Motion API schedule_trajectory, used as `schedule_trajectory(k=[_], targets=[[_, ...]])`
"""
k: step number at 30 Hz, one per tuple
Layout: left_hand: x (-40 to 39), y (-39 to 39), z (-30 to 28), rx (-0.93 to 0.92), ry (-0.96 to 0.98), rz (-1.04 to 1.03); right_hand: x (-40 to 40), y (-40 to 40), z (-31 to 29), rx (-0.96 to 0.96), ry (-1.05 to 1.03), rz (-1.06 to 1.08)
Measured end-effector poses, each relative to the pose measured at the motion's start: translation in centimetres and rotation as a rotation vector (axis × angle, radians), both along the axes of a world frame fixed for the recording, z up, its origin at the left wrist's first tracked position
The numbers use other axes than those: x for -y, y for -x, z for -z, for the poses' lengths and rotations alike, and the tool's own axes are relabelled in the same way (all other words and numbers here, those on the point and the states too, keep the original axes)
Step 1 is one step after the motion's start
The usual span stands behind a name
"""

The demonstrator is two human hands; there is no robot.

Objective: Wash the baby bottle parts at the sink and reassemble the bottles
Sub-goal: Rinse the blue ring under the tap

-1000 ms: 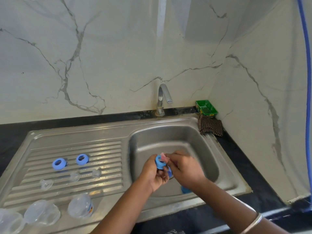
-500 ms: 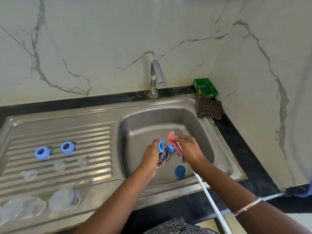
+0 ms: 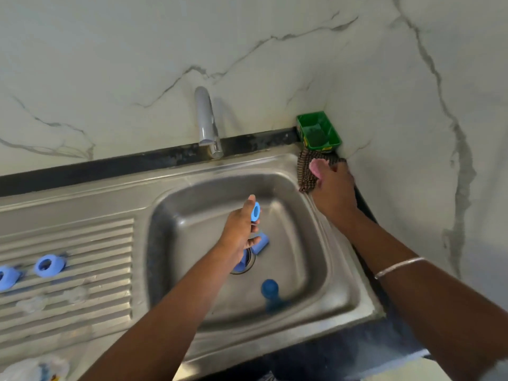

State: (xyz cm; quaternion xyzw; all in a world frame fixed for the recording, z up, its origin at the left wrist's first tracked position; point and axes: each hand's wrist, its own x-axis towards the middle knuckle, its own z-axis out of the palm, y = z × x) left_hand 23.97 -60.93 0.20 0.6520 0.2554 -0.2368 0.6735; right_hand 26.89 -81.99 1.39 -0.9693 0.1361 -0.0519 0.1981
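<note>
Your right hand (image 3: 334, 185) has swung away from the ring and gone over to the back right corner, and it's now on the brown checked cloth (image 3: 305, 177) just in front of the green tray (image 3: 320, 132). It looks like it's got the pink scrubber (image 3: 317, 166) between its fingers, but that bit's blurry so I can't say how tight the hold is. Your hands were working together over the drain half a second ago; now they're well apart.

Left hand (image 3: 240, 229) is over the sink (image 3: 341, 273) basin, pinching the blue ring (image 3: 256, 211) upright between thumb and fingers. My guess: scrubbing on this ring is done and it needs a rinse under the tap (image 3: 206, 119), which isn't running. More blue parts sit in the basin by the drain (image 3: 243, 264), and two washed rings (image 3: 48, 266) lie on the draining board.
</note>
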Motion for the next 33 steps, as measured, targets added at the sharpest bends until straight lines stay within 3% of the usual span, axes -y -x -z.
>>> schedule_trajectory(k=[10,14,17,23,28,33], targets=[[2.8,-3.1,1.8,-0.053,-0.016,-0.083,2.6,-3.6,2.9,-0.07,0.013,0.073],[2.7,-3.7,2.4,-0.072,0.03,-0.145,1.6,-4.0,2.8,-0.049,0.217,0.158],[2.2,-4.1,2.6,-0.086,0.101,-0.21,-0.1,-4.4,2.7,0.085,0.324,0.062],[0.4,-4.9,3.2,-0.078,0.187,-0.309,-5.6,-5.8,3.4,0.119,0.074,-0.212],[-2.0,-5.6,3.0,-0.125,0.27,-0.409,-11.1,-8.2,3.3,0.083,-0.516,-0.317],[-4.2,-6.4,2.7,-0.153,0.366,-0.491,-14.7,-11.2,2.8,0.087,-0.617,-0.383]])
